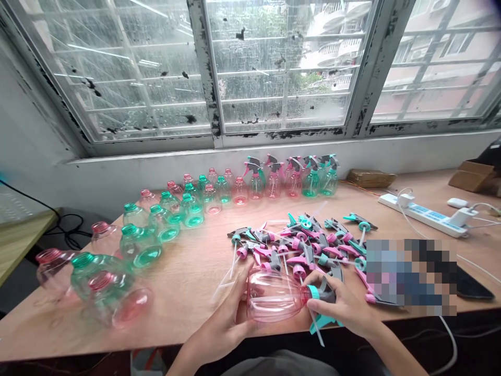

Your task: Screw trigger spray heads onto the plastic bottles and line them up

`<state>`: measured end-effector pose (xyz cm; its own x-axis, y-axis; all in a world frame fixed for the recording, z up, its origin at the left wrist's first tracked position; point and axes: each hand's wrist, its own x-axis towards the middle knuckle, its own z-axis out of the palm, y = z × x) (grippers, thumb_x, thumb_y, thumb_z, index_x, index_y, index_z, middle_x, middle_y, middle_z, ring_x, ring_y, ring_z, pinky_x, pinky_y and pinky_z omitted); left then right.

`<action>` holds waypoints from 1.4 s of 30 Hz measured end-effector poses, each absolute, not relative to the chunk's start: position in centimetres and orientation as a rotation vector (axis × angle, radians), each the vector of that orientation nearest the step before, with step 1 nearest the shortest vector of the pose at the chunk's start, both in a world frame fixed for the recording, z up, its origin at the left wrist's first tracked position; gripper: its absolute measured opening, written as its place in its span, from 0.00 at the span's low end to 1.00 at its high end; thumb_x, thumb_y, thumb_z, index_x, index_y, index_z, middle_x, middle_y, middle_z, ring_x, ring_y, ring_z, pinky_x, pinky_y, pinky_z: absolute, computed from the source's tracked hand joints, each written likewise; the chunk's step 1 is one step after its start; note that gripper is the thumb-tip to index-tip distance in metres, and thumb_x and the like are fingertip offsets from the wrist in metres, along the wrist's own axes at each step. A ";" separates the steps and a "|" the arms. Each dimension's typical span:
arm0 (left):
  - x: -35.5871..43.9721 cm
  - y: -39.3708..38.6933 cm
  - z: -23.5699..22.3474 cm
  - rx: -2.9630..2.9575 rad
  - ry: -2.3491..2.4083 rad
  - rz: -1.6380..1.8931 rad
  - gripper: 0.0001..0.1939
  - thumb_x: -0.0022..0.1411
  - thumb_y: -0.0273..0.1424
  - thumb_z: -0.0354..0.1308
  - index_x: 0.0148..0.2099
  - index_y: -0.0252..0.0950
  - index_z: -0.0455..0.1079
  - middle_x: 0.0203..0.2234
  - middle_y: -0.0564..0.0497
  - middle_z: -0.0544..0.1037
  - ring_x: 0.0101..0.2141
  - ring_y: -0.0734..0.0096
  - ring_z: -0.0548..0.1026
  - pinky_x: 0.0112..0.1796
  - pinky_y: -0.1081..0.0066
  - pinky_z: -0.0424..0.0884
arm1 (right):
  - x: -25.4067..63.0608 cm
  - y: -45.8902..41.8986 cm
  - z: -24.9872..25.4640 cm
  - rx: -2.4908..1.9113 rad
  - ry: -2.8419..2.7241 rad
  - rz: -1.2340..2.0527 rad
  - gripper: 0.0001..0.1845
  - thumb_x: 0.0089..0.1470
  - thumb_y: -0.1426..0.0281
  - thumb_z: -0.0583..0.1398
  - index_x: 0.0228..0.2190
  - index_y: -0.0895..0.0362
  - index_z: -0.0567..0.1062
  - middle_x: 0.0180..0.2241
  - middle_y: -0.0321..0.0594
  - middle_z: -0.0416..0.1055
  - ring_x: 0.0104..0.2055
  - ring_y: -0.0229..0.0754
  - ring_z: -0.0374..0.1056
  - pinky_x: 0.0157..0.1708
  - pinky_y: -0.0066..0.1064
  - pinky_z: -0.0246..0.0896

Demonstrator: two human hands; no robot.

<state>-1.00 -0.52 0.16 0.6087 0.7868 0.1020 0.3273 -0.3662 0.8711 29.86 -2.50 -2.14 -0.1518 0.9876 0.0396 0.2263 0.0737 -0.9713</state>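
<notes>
My left hand [235,313] is wrapped round the base of a clear pink bottle [274,295], which lies tilted sideways above the table's front edge. At the bottle's neck my right hand [342,303] grips a grey and teal trigger spray head [313,292]. Its teal collar sits against the bottle's mouth; whether it is threaded on, I cannot tell. A pale dip tube [318,329] sticks out below my right fingers, beside a teal trigger [325,322]. Just beyond both hands lies a heap of loose pink, teal and grey spray heads [299,243].
Rows of open pink and green bottles [141,248] stand at the left. Several bottles with spray heads [293,180] line the back by the window. A white power strip [422,214], a cardboard box [472,175], a brown packet [371,178] and a dark phone-like slab [475,284] are at the right.
</notes>
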 end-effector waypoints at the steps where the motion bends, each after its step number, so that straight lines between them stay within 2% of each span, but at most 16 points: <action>1: -0.9 -0.5 0.3 1.935 0.877 0.663 0.46 0.70 0.34 0.58 0.76 0.53 0.30 0.76 0.55 0.32 0.74 0.53 0.35 0.70 0.51 0.38 | 29.9 -2.5 -2.1 -1.270 -1.517 1.154 0.16 0.50 0.58 0.70 0.38 0.53 0.78 0.31 0.32 0.68 0.25 0.36 0.56 0.25 0.26 0.57; 4: -0.7 -0.6 0.7 1.881 0.870 0.654 0.53 0.65 0.37 0.65 0.76 0.51 0.30 0.76 0.53 0.34 0.73 0.49 0.34 0.70 0.50 0.41 | 30.0 -2.4 -2.0 -1.253 -1.538 1.144 0.16 0.50 0.59 0.70 0.39 0.53 0.78 0.32 0.32 0.69 0.27 0.37 0.59 0.27 0.26 0.60; 7: -0.7 -0.5 1.0 1.886 0.891 0.631 0.56 0.61 0.39 0.70 0.77 0.50 0.34 0.76 0.52 0.33 0.73 0.47 0.32 0.70 0.50 0.42 | 30.1 -2.4 -1.7 -1.198 -1.599 1.135 0.14 0.51 0.62 0.70 0.40 0.52 0.78 0.37 0.35 0.73 0.37 0.43 0.68 0.37 0.28 0.65; 9: -0.8 -0.4 0.9 1.912 0.901 0.615 0.53 0.63 0.39 0.68 0.77 0.50 0.36 0.76 0.53 0.33 0.73 0.47 0.33 0.70 0.50 0.42 | 30.1 -2.4 -1.6 -1.186 -1.622 1.146 0.14 0.51 0.64 0.70 0.40 0.53 0.77 0.38 0.36 0.74 0.41 0.46 0.70 0.42 0.29 0.67; 13: -1.1 -0.3 0.1 1.955 0.887 0.611 0.51 0.65 0.35 0.64 0.77 0.50 0.33 0.76 0.53 0.32 0.73 0.49 0.33 0.70 0.49 0.38 | 30.1 -2.4 -1.6 -1.194 -1.617 1.155 0.14 0.52 0.62 0.69 0.40 0.53 0.77 0.38 0.37 0.74 0.40 0.46 0.70 0.39 0.30 0.68; 17: -1.2 -0.4 -0.3 1.977 0.889 0.648 0.46 0.69 0.28 0.57 0.76 0.51 0.32 0.76 0.55 0.33 0.73 0.52 0.32 0.70 0.49 0.36 | 30.0 -2.4 -1.8 -1.171 -1.598 1.146 0.14 0.52 0.61 0.69 0.40 0.53 0.77 0.39 0.38 0.75 0.43 0.48 0.71 0.43 0.32 0.69; 21: -0.9 -0.4 -0.2 1.925 0.881 0.683 0.48 0.67 0.26 0.59 0.76 0.51 0.33 0.76 0.53 0.34 0.73 0.50 0.33 0.70 0.50 0.42 | 29.9 -2.4 -1.9 -1.201 -1.554 1.131 0.15 0.51 0.60 0.70 0.39 0.53 0.78 0.37 0.36 0.74 0.38 0.46 0.71 0.39 0.31 0.68; 25: -0.8 -0.2 0.0 1.895 0.895 0.681 0.52 0.62 0.29 0.67 0.76 0.50 0.37 0.76 0.50 0.35 0.73 0.46 0.34 0.70 0.49 0.43 | 29.9 -2.5 -2.1 -1.205 -1.557 1.128 0.17 0.51 0.58 0.70 0.39 0.54 0.78 0.35 0.36 0.73 0.32 0.42 0.67 0.35 0.30 0.67; 30: -0.8 -0.3 0.3 1.817 0.895 0.661 0.51 0.62 0.33 0.68 0.76 0.50 0.39 0.76 0.51 0.36 0.73 0.48 0.37 0.70 0.51 0.46 | 30.0 -2.5 -2.3 -1.240 -1.539 1.122 0.19 0.50 0.55 0.70 0.38 0.53 0.78 0.33 0.34 0.70 0.28 0.38 0.61 0.27 0.27 0.63; 35: -0.7 -0.5 0.4 1.867 0.908 0.682 0.51 0.65 0.37 0.66 0.77 0.50 0.36 0.76 0.52 0.34 0.73 0.49 0.36 0.70 0.53 0.43 | 29.9 -2.5 -2.3 -1.245 -1.507 1.164 0.21 0.49 0.53 0.70 0.39 0.53 0.77 0.32 0.34 0.68 0.28 0.38 0.61 0.28 0.28 0.64; 39: -0.5 -0.5 0.4 1.810 0.860 0.696 0.50 0.67 0.38 0.63 0.76 0.51 0.33 0.76 0.51 0.37 0.72 0.48 0.47 0.69 0.55 0.52 | 29.9 -2.5 -2.3 -1.233 -1.475 1.182 0.21 0.49 0.54 0.70 0.39 0.53 0.77 0.32 0.33 0.67 0.28 0.38 0.61 0.29 0.28 0.63; 42: -0.5 -0.5 0.5 1.826 0.860 0.694 0.53 0.63 0.40 0.67 0.76 0.51 0.35 0.76 0.49 0.42 0.72 0.45 0.49 0.68 0.54 0.55 | 29.9 -2.5 -2.2 -1.233 -1.484 1.183 0.22 0.49 0.52 0.70 0.39 0.54 0.77 0.33 0.34 0.67 0.28 0.39 0.61 0.30 0.29 0.64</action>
<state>-0.50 -0.49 0.52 0.5888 0.8037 0.0862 0.2536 -0.2850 0.9244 29.88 -2.50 -2.22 -0.1522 0.9876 0.0378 0.1833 0.0658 -0.9808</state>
